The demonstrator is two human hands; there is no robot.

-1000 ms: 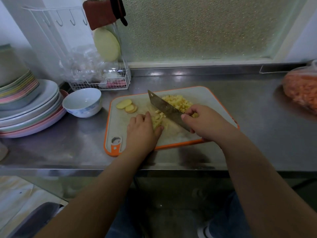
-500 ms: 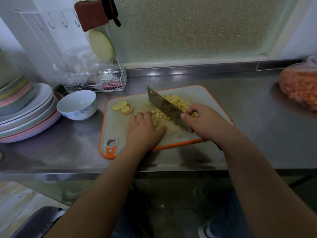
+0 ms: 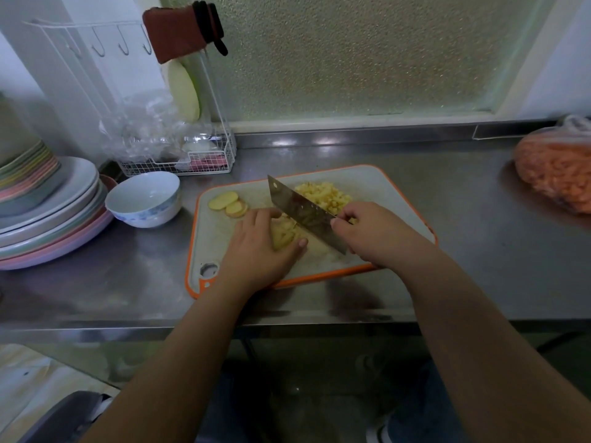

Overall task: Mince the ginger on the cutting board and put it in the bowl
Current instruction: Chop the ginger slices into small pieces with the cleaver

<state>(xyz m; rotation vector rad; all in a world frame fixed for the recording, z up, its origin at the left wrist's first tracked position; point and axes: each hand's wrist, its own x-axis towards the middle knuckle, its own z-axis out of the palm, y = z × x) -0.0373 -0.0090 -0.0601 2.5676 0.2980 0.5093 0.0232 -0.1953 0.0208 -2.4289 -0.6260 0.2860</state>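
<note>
A grey cutting board with an orange rim lies on the steel counter. My right hand grips the handle of a cleaver, whose blade slants across the board. Behind the blade lies a pile of minced ginger. My left hand curls its fingers and thumb round ginger strips just left of the blade. Three ginger slices lie at the board's far left. A white bowl with a blue pattern stands empty, left of the board.
Stacked plates fill the counter's left end. A white wire rack with plastic bags stands behind the bowl, a red mitt hanging above it. A bag of orange food lies at the far right. The counter's front edge runs below the board.
The cleaver has chopped through the ginger strips and stepped slightly left. My left hand has stayed on the strips, drawing back from the blade. The camera has shifted a little.
</note>
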